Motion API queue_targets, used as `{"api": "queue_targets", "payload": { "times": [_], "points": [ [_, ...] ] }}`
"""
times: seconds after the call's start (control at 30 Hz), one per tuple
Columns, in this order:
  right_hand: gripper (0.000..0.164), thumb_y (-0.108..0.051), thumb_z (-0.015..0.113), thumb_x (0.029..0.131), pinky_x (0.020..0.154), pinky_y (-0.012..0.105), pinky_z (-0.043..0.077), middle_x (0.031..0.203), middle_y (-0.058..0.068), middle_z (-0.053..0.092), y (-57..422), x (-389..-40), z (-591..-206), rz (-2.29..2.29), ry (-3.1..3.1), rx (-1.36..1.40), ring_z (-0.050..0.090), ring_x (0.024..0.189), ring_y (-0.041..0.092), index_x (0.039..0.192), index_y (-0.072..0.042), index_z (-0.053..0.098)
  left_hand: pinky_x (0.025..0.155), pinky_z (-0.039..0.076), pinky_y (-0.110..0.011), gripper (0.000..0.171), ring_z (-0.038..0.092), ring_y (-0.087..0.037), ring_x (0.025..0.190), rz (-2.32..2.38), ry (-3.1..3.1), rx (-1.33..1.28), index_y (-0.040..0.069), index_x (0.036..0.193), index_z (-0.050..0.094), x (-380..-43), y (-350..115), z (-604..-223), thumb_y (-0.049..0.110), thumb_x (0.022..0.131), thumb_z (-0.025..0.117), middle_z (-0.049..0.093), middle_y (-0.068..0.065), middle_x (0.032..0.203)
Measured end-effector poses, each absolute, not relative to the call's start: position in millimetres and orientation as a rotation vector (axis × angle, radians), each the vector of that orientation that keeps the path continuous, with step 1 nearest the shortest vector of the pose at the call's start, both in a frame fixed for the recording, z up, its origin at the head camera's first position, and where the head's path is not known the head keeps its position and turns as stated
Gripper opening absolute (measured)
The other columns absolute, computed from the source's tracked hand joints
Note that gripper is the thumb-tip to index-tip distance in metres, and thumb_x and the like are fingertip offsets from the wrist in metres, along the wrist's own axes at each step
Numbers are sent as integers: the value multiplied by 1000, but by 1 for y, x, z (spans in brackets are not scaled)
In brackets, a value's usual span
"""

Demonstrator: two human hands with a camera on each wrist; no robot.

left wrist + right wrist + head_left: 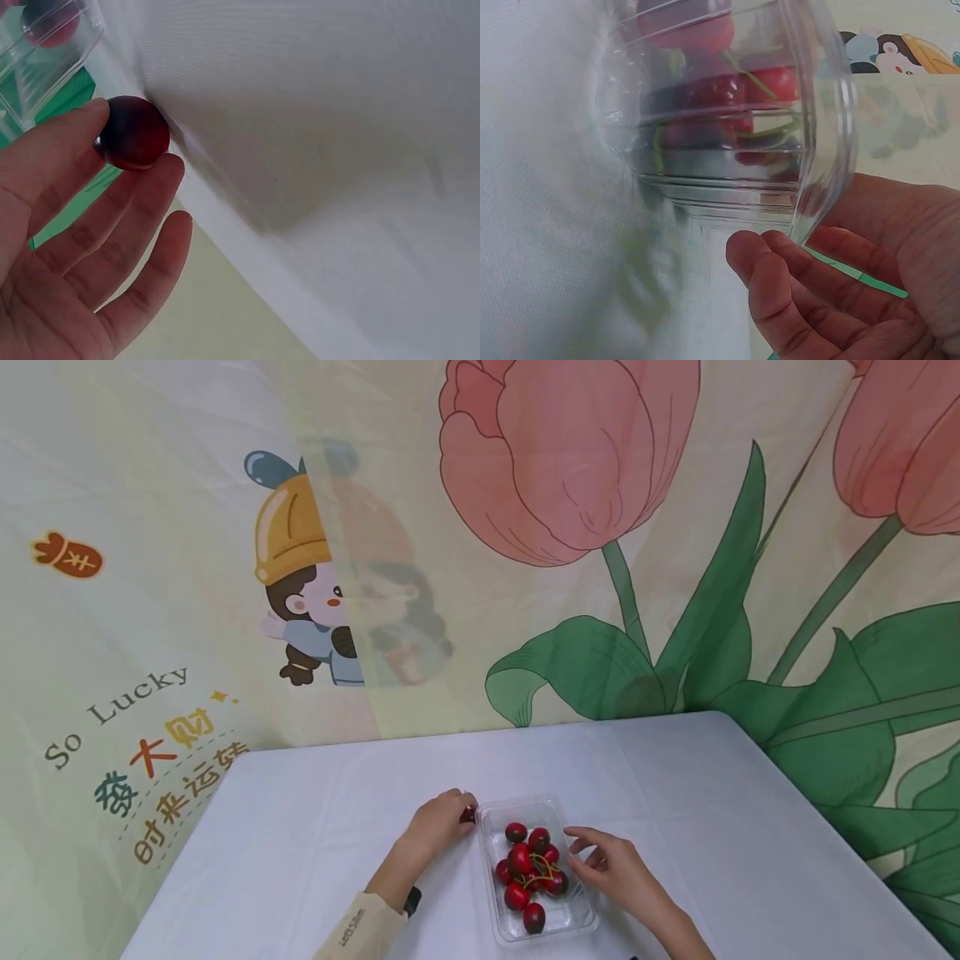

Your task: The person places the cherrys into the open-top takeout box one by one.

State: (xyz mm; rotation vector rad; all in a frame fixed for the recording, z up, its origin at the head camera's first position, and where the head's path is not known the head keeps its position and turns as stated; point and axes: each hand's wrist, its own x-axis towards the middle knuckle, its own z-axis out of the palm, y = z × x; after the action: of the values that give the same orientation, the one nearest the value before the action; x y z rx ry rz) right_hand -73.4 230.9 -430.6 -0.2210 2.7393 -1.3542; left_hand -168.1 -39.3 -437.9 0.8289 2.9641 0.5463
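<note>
A dark red cherry (133,133) is pinched between the thumb and fingertips of my left hand (441,821), low over the table just left of a clear plastic box (501,928). Inside the box lie several red cherries (519,860), some with green stems (542,862). On the box's right side, my right hand (618,870) has its fingers loosely bent, with the fingertips right at the box's wall. Seen from the right wrist, one finger (870,206) passes behind the box's rim (844,142), and the hand grips nothing.
A white cloth covers the table (315,827), whose far edge meets a printed curtain (405,710) with tulips and a cartoon figure. A dark band (412,902) circles the left wrist beside a beige sleeve (367,931).
</note>
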Motion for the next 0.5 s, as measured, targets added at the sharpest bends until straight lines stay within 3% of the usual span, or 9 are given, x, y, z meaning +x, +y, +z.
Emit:
{"api": "queue_targets", "payload": {
  "times": [0.23, 0.5],
  "points": [
    [42, -6, 73, 85, 61, 21, 54, 96, 9, 68, 231, -73, -431, -1352, 2730, -235, 59, 67, 11, 124, 2, 61, 75, 57, -37, 24, 62, -19, 78, 554, 3020, 790, 6, 105, 70, -162, -45, -435, 12, 83, 77, 65, -9, 90],
    [43, -5, 73, 84, 60, 22, 54, 97, 9, 68, 231, -73, -431, -1344, 2735, -227, 59, 67, 11, 125, 2, 61, 74, 57, -35, 26, 61, -18, 77, 551, 3045, 814, 5, 106, 70, -154, -48, -427, 12, 82, 78, 65, -10, 91]
  ]
}}
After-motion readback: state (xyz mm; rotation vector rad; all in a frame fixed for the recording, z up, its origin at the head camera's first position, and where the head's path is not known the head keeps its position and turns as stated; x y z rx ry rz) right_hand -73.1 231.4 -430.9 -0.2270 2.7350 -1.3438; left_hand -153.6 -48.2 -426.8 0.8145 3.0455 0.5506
